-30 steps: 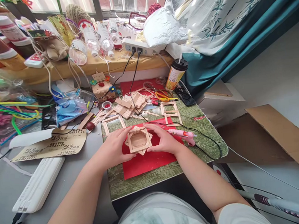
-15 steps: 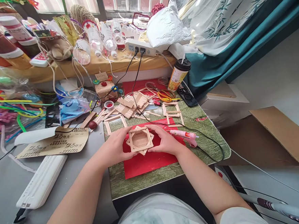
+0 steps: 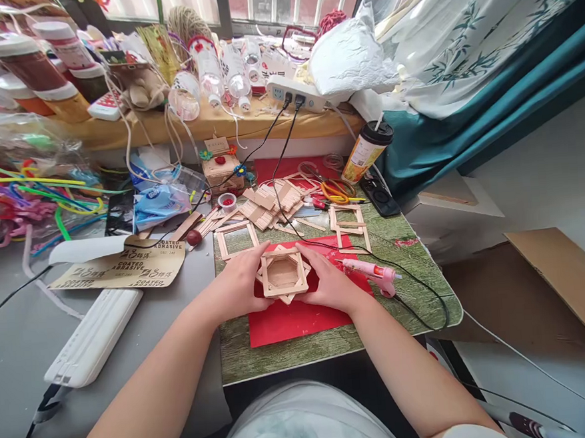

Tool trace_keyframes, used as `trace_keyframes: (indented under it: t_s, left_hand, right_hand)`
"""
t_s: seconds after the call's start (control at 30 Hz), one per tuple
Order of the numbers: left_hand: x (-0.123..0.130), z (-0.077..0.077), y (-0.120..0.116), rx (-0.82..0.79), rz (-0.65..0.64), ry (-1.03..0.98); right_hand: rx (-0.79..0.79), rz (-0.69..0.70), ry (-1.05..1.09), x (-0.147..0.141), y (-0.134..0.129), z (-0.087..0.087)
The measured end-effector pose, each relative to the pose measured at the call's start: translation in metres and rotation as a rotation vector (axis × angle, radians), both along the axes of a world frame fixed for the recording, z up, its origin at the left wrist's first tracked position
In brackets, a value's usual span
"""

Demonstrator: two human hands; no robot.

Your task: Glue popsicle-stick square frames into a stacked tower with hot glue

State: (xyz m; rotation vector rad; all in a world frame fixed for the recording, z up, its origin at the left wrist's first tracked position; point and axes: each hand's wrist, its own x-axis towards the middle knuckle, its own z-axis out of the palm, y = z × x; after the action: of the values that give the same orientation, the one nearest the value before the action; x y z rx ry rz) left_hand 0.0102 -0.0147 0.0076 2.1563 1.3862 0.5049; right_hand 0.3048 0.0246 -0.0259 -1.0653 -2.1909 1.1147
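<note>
Between my hands is a small box of stacked popsicle-stick frames (image 3: 286, 293), each square turned against the one below, with a hollow middle. My left hand (image 3: 240, 281) grips its left side, fingers behind and thumb in front. On the other side my right hand (image 3: 333, 283) grips it the same way. Beneath lies a red sheet (image 3: 300, 323). A pink glue gun (image 3: 371, 271) rests just right of my right hand. Loose square stick frames lie beyond my hands, one at the left (image 3: 235, 227) and overlapping ones at the right (image 3: 348, 210).
A pile of popsicle sticks (image 3: 276, 203) lies behind, beside a small cup of red bits (image 3: 227, 202). Scissors (image 3: 338, 190), a drink cup (image 3: 368, 148) and a phone (image 3: 380, 195) sit at the back right. Sandpaper (image 3: 126, 269) and a white power strip (image 3: 95, 336) lie left. Black cords cross the table.
The camera view has shifted, so the scene sits further right. The stick box has turned slightly, its top square now facing me more squarely; both hands still hold it.
</note>
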Motion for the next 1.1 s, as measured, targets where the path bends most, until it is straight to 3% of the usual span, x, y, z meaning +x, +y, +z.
trace_keyframes:
  t_s: [0.27,0.77,1.1]
  left_hand:
    - [-0.004,0.009,0.002,-0.096,0.024,-0.080]
    - [-0.014,-0.007,0.014,-0.010,-0.021,0.071]
    - [-0.011,-0.003,0.011,0.003,-0.015,0.083]
  right_hand:
    - [-0.061,-0.051,0.059,0.001,-0.002,0.006]
    - [0.006,-0.015,-0.061,-0.005,0.001,0.002]
    - [0.014,-0.038,-0.098,-0.006,-0.004,0.000]
